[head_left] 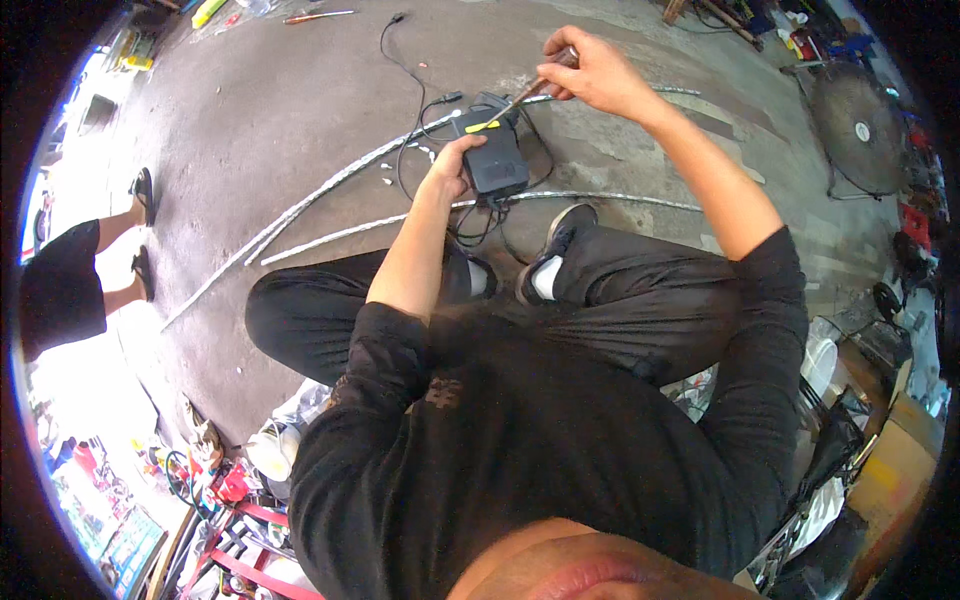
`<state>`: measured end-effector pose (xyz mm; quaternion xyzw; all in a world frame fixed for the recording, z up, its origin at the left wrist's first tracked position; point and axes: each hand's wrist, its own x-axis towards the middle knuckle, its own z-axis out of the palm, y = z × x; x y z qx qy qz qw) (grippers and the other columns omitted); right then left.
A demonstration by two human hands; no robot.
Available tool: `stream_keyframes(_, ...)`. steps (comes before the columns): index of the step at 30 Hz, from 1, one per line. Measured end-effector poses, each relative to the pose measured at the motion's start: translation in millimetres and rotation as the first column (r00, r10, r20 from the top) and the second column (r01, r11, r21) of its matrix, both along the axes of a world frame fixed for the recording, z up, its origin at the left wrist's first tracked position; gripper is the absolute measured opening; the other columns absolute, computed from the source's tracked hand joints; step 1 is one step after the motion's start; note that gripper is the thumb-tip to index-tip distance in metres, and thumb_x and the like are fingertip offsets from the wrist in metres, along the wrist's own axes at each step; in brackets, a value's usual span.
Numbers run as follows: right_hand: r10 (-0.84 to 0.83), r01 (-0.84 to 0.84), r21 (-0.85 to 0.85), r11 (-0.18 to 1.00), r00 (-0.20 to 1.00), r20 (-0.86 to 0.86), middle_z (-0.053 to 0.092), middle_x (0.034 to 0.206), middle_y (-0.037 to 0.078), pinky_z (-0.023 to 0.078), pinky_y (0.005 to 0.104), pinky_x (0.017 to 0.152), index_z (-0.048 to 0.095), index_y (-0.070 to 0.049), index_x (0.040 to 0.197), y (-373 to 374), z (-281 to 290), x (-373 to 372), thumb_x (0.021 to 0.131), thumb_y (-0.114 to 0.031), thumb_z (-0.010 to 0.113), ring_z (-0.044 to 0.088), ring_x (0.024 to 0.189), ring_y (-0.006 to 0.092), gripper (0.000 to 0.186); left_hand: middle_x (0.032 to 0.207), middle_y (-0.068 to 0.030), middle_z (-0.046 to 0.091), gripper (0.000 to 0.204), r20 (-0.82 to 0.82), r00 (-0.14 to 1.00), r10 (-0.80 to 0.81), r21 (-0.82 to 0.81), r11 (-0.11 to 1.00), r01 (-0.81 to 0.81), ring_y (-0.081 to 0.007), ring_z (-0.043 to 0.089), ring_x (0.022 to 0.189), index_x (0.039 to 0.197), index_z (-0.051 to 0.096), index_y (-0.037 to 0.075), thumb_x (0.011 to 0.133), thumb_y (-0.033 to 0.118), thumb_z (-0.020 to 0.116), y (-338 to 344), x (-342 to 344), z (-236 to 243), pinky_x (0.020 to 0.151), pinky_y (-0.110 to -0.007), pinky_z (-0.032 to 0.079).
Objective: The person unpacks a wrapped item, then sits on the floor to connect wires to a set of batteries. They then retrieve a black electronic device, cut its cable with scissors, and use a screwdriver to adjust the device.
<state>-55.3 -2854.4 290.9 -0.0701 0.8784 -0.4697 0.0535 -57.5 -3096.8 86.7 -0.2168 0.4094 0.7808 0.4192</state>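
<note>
A black box-shaped device [497, 165], like a power adapter with cables, is held above the floor in front of my crossed legs. My left hand [450, 170] grips its left side, the thumb lying on top. From the upper right, my right hand [605, 78] is closed around the brown handle of a screwdriver [518, 100]. Its thin shaft slants down to the box near a yellow strip [482, 127]; whether the tip touches is too small to tell. Black cables [541, 150] loop around the box, and one plug [396, 18] lies farther off.
Long silvery twisted strips [330, 190] run across the floor, with small white bits [388, 168] nearby. Another person's legs [120, 230] are at the left. A floor fan [857, 130] stands right, a cardboard box [905, 450] lower right. Another screwdriver [318, 16] lies at the far side.
</note>
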Motion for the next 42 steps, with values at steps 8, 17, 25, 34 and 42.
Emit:
stream_keyframes(8, -0.080, 0.094, -0.125, 0.988, 0.990, 0.115, 0.071, 0.091, 0.010, 0.060, 0.0295, 0.067, 0.058, -0.001, 0.111, 8, -42, 12, 0.096, -0.019, 0.068, 0.071, 0.078, 0.0158, 0.025, 0.107, -0.0135, 0.071, 0.046, -0.074, 0.989, -0.127, -0.213, 0.971, 0.109, -0.0271, 0.072, 0.094, 0.120, 0.060, -0.002, 0.081, 0.017, 0.076, -13, 1, -24, 0.081, -0.042, 0.062)
stream_keyframes(17, 0.359, -0.286, 0.263, 0.922, 0.885, -0.297, 0.072, 0.094, 0.009, 0.056, 0.0352, 0.075, 0.062, -0.006, 0.108, 10, -49, 53, 0.090, -0.017, 0.073, 0.072, 0.084, 0.0242, 0.024, 0.105, -0.0117, 0.071, 0.041, -0.030, 0.992, -0.119, -0.184, 0.977, 0.111, -0.0242, 0.071, 0.090, 0.118, 0.062, 0.001, 0.089, 0.029, 0.070, -9, 7, -58, 0.080, -0.039, 0.060)
stream_keyframes(25, -0.140, 0.157, -0.120, 0.980, 0.981, 0.137, 0.073, 0.089, 0.010, 0.059, 0.0279, 0.066, 0.062, -0.003, 0.109, 26, -67, 21, 0.096, -0.025, 0.069, 0.072, 0.076, 0.0146, 0.026, 0.106, -0.0161, 0.069, 0.072, -0.074, 0.996, 0.058, -0.348, 0.934, -0.080, -0.0250, 0.070, 0.087, 0.121, 0.060, -0.008, 0.091, 0.057, 0.067, 11, 5, -44, 0.073, -0.041, 0.060)
stream_keyframes(34, 0.539, -0.301, 0.491, 0.817, 0.700, -0.468, 0.069, 0.109, 0.010, 0.060, 0.0351, 0.068, 0.064, -0.007, 0.104, 4, -50, 57, 0.085, -0.018, 0.077, 0.072, 0.086, 0.0253, 0.025, 0.104, -0.0160, 0.070, 0.073, -0.080, 0.997, 0.008, -0.308, 0.951, -0.032, -0.0239, 0.071, 0.085, 0.118, 0.062, -0.010, 0.090, 0.057, 0.068, 3, -1, -56, 0.072, -0.037, 0.059)
stream_keyframes(42, 0.478, -0.241, 0.551, 0.799, 0.811, -0.339, 0.069, 0.101, 0.015, 0.058, 0.0386, 0.068, 0.063, -0.003, 0.108, -42, -43, 53, 0.091, -0.026, 0.069, 0.070, 0.082, 0.0283, 0.029, 0.104, -0.0182, 0.067, 0.089, -0.163, 0.983, -0.082, -0.511, 0.859, -0.013, -0.0242, 0.068, 0.089, 0.113, 0.061, -0.018, 0.082, 0.065, 0.072, 3, 0, -91, 0.075, -0.038, 0.057)
